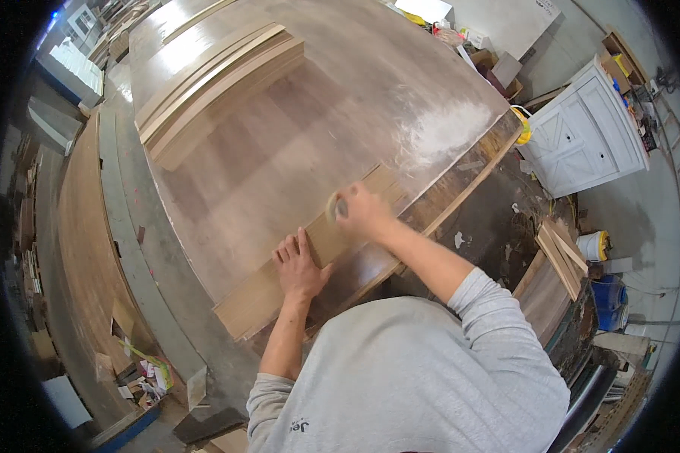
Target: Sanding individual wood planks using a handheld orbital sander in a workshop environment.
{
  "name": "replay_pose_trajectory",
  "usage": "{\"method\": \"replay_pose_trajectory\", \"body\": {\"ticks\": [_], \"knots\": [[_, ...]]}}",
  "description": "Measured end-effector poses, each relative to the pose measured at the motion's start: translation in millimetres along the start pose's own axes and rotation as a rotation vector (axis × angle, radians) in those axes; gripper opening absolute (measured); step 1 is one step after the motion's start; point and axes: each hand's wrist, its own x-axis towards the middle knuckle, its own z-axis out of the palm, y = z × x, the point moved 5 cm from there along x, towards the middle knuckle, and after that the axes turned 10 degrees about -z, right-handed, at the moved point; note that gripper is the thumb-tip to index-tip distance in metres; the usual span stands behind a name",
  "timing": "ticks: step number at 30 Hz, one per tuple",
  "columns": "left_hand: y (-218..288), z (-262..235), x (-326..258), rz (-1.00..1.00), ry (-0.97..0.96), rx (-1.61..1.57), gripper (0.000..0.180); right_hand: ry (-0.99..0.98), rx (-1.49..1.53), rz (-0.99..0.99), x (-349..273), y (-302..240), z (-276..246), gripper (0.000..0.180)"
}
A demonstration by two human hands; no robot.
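Note:
A long, light-brown wooden board [253,302] lies at a slant along the near edge of the worktable. My left hand [301,266] rests on it with the fingers spread, flat against the wood. Farther along the same board, my right hand [364,211] is closed round a small round yellowish thing [331,207]. That thing is at the board's surface; its kind is too small and too covered by the fingers to make out. Past both hands, a stack of long wooden strips [219,94] lies on the far left of the table.
The large worktable [340,98] has a pale dusty patch at its right. A wooden rail [472,183] runs beside its near right edge. A white cabinet [585,136] stands right, with wood offcuts [559,257] and a blue bin [609,302] nearer me. Scraps [145,381] lie lower left.

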Motion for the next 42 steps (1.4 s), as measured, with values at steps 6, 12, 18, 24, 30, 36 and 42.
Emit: {"method": "replay_pose_trajectory", "body": {"ticks": [6, 12, 18, 24, 30, 36, 42], "knots": [[6.0, -5.6, 7.7, -0.013, -0.012, 0.003, 0.112, 0.058, -0.132, 0.299, 26.5, 68.4, -73.3, 0.054], [-0.9, -0.8, 2.6, -0.026, -0.027, -0.011, 0.112, -0.095, -0.07, 0.029, 12.2, -34.6, -7.9, 0.051], [4.8, -4.3, 5.7, -0.001, 0.02, -0.006, 0.113, 0.022, -0.022, 0.328, 34.5, 59.8, -79.1, 0.051], [0.9, -1.2, 3.9, -0.008, 0.005, -0.027, 0.113, -0.052, -0.031, -0.011, 12.1, -24.6, 0.0, 0.054], [-0.7, -2.9, 3.9, -0.016, 0.048, -0.058, 0.114, -0.08, 0.01, 0.071, 15.3, -7.9, -51.9, 0.053], [5.9, -5.3, 11.7, 0.003, 0.037, 0.013, 0.112, 0.18, -0.133, 0.165, -16.8, 69.6, -57.9, 0.049], [0.5, -5.5, 2.2, -0.025, 0.05, 0.001, 0.111, 0.054, -0.054, 0.104, -31.7, 7.6, -28.6, 0.047]]}}
